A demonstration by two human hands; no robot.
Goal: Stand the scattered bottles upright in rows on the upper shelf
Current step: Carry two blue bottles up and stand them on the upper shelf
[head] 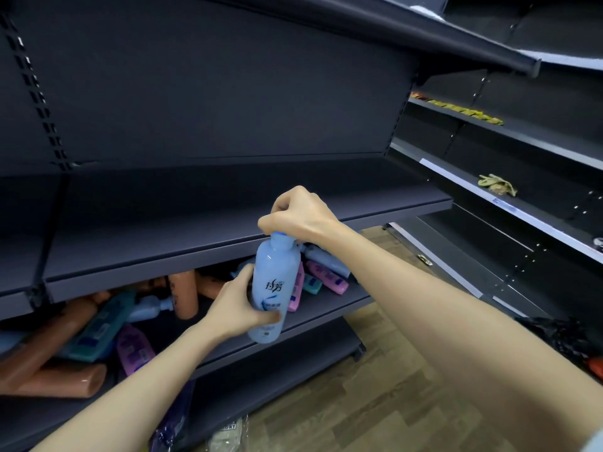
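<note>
On the front of the pale blue bottle (272, 288), two bold dark Chinese characters over a blue swirl; lower down, fine print too blurred to read. On a clear packet (228, 432) down on the wood floor, only the letters "ORY" legible. On the labels of the other bottles, nothing readable.

Held nearly vertical, blue cap (280, 237) up and base down, the top leaning slightly right. Up in the air just in front of the dark grey upper shelf (228, 203), cap about level with its front lip, base down near the front edge of the lower shelf (326, 308).

Gripped low on the body by the left hand (239, 305), fingers wrapped round the back, thumb pressed across the front below the swirl. Covered from above by the right hand (293, 213), fingers curled tightly down round the cap.

Behind, on the lower shelf, lying on their sides in a jumble: orange bottles (186, 295), a teal bottle (101, 331), pink bottles (328, 277), and a second pale blue bottle (150, 308) with its cap pointing right. On the neighbouring shelving to the right, a pair of yellowish gloves (497, 184) and, one level higher, a row of yellow packets (456, 109).
</note>
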